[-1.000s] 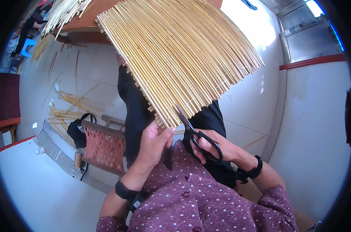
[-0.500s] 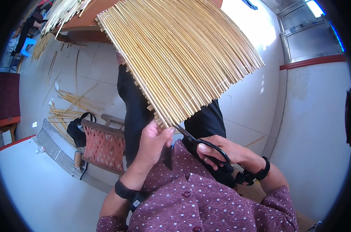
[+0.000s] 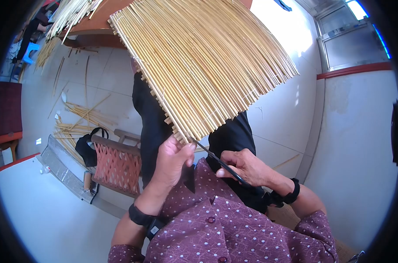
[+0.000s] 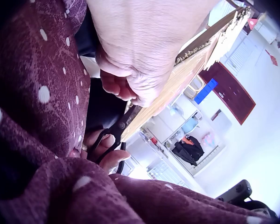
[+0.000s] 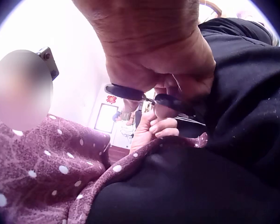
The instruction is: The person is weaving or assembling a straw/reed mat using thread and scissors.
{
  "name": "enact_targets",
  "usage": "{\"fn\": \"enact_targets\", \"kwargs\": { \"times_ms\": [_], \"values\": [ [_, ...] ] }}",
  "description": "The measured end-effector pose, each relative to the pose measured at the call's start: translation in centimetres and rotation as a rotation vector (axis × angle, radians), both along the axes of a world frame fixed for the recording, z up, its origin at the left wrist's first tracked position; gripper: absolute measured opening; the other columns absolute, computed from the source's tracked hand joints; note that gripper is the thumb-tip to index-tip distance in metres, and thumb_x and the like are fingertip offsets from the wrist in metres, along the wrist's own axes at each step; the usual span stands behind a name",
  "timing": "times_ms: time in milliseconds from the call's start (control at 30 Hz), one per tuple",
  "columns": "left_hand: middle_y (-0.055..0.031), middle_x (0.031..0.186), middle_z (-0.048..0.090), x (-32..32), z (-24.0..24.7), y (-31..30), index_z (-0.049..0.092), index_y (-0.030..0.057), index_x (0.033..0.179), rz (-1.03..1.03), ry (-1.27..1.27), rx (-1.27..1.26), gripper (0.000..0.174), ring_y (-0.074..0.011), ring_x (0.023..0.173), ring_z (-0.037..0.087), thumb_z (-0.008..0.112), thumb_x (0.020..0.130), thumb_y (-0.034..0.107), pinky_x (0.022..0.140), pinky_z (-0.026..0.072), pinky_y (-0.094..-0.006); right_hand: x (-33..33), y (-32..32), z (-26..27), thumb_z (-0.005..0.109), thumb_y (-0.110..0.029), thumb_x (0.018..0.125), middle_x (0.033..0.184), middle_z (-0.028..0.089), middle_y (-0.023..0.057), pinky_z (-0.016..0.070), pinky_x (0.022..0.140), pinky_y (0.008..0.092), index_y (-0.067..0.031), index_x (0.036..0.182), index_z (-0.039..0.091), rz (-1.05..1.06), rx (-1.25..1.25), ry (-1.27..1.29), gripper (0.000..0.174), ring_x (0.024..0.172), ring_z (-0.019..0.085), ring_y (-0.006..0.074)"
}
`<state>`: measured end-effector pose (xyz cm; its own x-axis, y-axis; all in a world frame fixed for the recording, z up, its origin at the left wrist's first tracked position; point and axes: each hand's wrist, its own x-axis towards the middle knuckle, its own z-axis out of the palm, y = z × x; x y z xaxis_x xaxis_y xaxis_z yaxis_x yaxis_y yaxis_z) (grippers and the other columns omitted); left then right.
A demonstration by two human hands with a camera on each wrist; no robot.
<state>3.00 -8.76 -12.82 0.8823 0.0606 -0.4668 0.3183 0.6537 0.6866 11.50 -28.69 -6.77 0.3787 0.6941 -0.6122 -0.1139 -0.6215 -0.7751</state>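
Observation:
A mat of straw-coloured stalks [image 3: 199, 65] tied with thin thread slopes away from the lap in the head view. My left hand [image 3: 171, 162] pinches its near corner, thumb on top. In my right hand [image 3: 247, 168] are black-handled scissors [image 3: 225, 164], seen nearly edge-on, their tips at the corner beside the left thumb. The left wrist view shows the scissors' pivot [image 4: 121, 125] just below the left hand [image 4: 135, 56], with right fingers [image 4: 113, 158] through the loops. From the right wrist, a black handle loop [image 5: 123, 92] shows under the right hand [image 5: 163, 56].
The mat's far part lies over a brown table [image 3: 93, 26] bearing pale stalks [image 3: 74, 15]. Left of the legs stands a low stool with a woven pink seat [image 3: 115, 166], a black bag [image 3: 88, 148] beside it. Loose stalks [image 3: 83, 114] litter the tiled floor.
The scissors have come off the mat's edge down to the corner at the left thumb, and the right hand has rolled them edge-on. The left hand keeps its grip almost unmoved.

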Motion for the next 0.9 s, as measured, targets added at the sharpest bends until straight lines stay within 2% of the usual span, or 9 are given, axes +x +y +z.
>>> {"fn": "enact_targets", "kwargs": {
  "times_ms": [267,333,433,500,600,667,700,800,900],
  "values": [
    [0.0009,0.077,0.054,0.1,0.0,-0.2,0.054,0.0024,0.107,0.022,0.003,0.009,0.023,-0.0062,0.057,0.047,0.064,0.087,0.01,0.052,0.0403,-0.0206,-1.3,-0.6,-1.7,0.063,-0.039,0.09,0.056,0.045,0.0102,0.0394,0.051,0.0344,0.0013,0.075,0.05,-0.098,0.147,-0.013,0.045,0.052,0.043,0.0173],
    [0.0008,0.076,0.054,0.1,-0.3,-0.1,0.054,0.0022,0.107,0.006,0.004,0.011,0.023,-0.0063,0.057,0.047,0.063,0.087,0.01,0.052,0.0401,-0.0207,-0.7,-0.6,-1.3,0.056,-0.042,0.094,0.056,0.049,0.0057,0.0407,0.047,0.0292,-0.0018,0.075,0.049,-0.153,0.128,0.33,0.045,0.048,0.048,0.013],
    [-0.0003,0.078,0.056,0.1,-0.3,-0.1,0.055,0.0014,0.105,-0.001,0.001,-0.001,0.02,-0.0058,0.056,0.047,0.062,0.087,0.006,0.052,0.0404,-0.0201,-0.1,-0.4,-1.6,0.05,-0.046,0.096,0.057,0.051,0.0026,0.0408,0.044,0.025,-0.004,0.076,0.049,-0.121,0.221,0.395,0.046,0.046,0.053,0.0103],
    [-0.0013,0.08,0.058,0.2,-0.3,-0.2,0.057,0.0007,0.103,0.013,-0.001,-0.016,0.018,-0.0051,0.056,0.048,0.06,0.086,0.003,0.053,0.041,-0.0193,0.1,-0.5,-1.6,0.047,-0.049,0.096,0.057,0.051,0.0037,0.0411,0.045,0.0263,-0.003,0.075,0.049,-0.107,0.212,0.393,0.051,0.047,0.053,0.011],
    [-0.0004,0.076,0.054,0.1,-0.4,-0.3,0.054,0.0011,0.106,0.009,-0.003,0.017,0.023,-0.0066,0.056,0.046,0.063,0.087,0.01,0.051,0.0397,-0.0209,-0.3,-0.6,-2.2,0.052,-0.045,0.095,0.057,0.051,0.0037,0.041,0.045,0.0265,-0.0029,0.075,0.05,-0.088,0.236,0.324,0.047,0.047,0.053,0.0109],
    [-0.0003,0.075,0.055,0.2,-0.2,-0.4,0.055,0.0009,0.105,0.034,0.005,0.016,0.022,-0.0067,0.055,0.046,0.063,0.087,0.01,0.051,0.0394,-0.0208,-1.2,-0.3,-2.5,0.058,-0.04,0.093,0.057,0.051,0.0027,0.0406,0.045,0.0264,-0.0033,0.074,0.051,-0.029,0.242,-0.172,0.042,0.046,0.051,0.0105],
    [-0.0003,0.075,0.055,0.3,-0.2,-0.2,0.055,0.0009,0.105,0.033,0.01,0.019,0.022,-0.0067,0.055,0.046,0.063,0.087,0.01,0.051,0.0394,-0.0208,-1.0,0.0,-2.3,0.058,-0.04,0.093,0.057,0.051,0.0027,0.0406,0.045,0.0264,-0.0033,0.074,0.051,-0.03,0.244,-0.168,0.042,0.046,0.051,0.0105],
    [0.0003,0.074,0.055,0.3,-0.1,-0.1,0.056,0.0009,0.104,-0.077,0.036,0.059,0.02,-0.0067,0.054,0.046,0.063,0.087,0.009,0.05,0.0386,-0.0204,0.0,0.4,-2.0,0.06,-0.036,0.092,0.055,0.05,0.0008,0.0402,0.045,0.0245,-0.004,0.08,0.051,-0.326,0.441,0.081,0.035,0.046,0.05,0.0084],
    [0.001,0.072,0.054,0.5,0.3,-0.3,0.057,0.001,0.103,-0.065,0.035,0.078,0.019,-0.0062,0.053,0.046,0.064,0.087,0.009,0.049,0.0376,-0.0198,0.1,0.1,-1.5,0.059,-0.036,0.093,0.053,0.049,0.0001,0.0405,0.045,0.024,-0.0045,0.081,0.051,-0.315,0.408,0.124,0.035,0.046,0.051,0.0074]
  ]
}}
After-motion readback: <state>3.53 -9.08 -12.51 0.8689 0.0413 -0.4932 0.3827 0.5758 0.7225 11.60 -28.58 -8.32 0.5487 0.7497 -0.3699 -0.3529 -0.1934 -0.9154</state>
